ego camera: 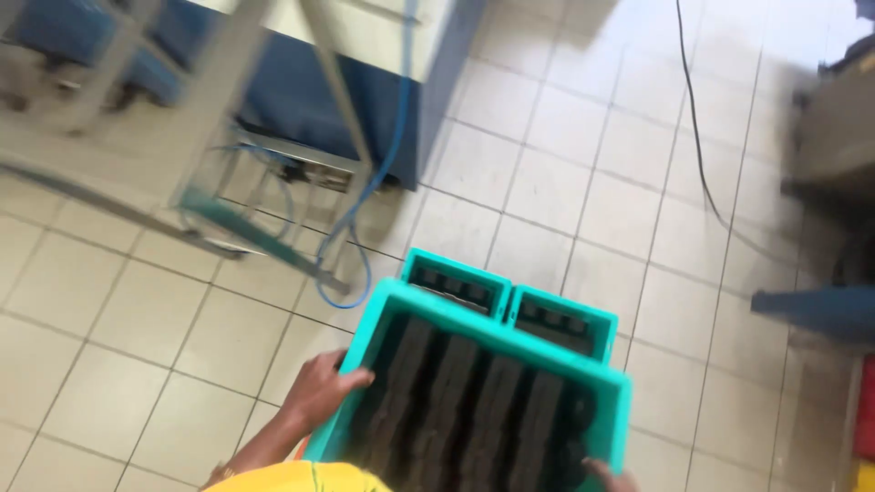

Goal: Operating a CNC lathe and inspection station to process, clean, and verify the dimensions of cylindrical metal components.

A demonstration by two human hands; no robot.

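While the view is blurred by motion, a pale tiled floor (pixel 565 164) with dark grout lines is seen to fill most of the frame. At the upper left, a blue and white cabinet-like unit (pixel 365 82) is shown standing on the floor, with a grey metal frame (pixel 210 118) in front of it and a blue hose (pixel 387 155) looped down beside it. A thin black cable (pixel 697 137) is laid across the tiles at the upper right. At the lower centre, a large turquoise plastic crate (pixel 510 333) is held above the floor, close to the body; four rows of dark, flat, stacked pieces (pixel 465 410) are packed upright inside it, and what they are cannot be told. Two smaller turquoise plastic crates (pixel 506 301) are seen just beyond its far rim, side by side, with dark contents. The left hand (pixel 321 390) is closed over the near left rim of the large crate, its fingers curled onto the edge. Only part of the right hand (pixel 609 474) is visible at the bottom edge, against the near right side of the crate; its degree of closure cannot be told. A yellow sleeve (pixel 301 477) is visible at the bottom.
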